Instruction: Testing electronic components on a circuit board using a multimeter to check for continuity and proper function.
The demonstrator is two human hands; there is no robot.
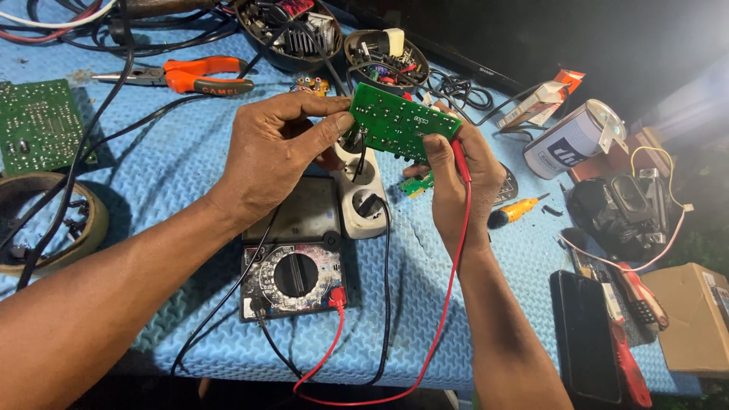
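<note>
Two leads, one red [448, 304] and one black [228, 300], run up from the analog multimeter [292, 277] that lies nearest on the blue foam mat [175, 167], its dial face up so the needle window can be read while both hands are busy above it. The red lead is plugged into the meter's lower right corner and loops off the near table edge before climbing to the right hand [456, 178]. That hand is closed around the red probe, which it pinches along the right edge of the green circuit board [399, 121], so one hand steadies both board and probe. The left hand [269, 156] grips the board's left edge between thumb and fingers, closed tight on it; whether it also holds the black probe I cannot tell. The board is held in the air, tilted with its solder side toward the camera, just above a white power strip [363, 190] that sits beyond the meter.

To the right, near the table edge, lie a dark phone [588, 334], a cardboard box [695, 315] and a small yellow-handled screwdriver [516, 212]. Farther right stands a tipped white can [569, 140]. At the left lie a roll of tape [45, 220] and a second green circuit board [38, 125], set aside flat. At the far edge are orange-handled pliers [194, 76] and two dark bowls of spare parts [383, 53], kept within reach.
</note>
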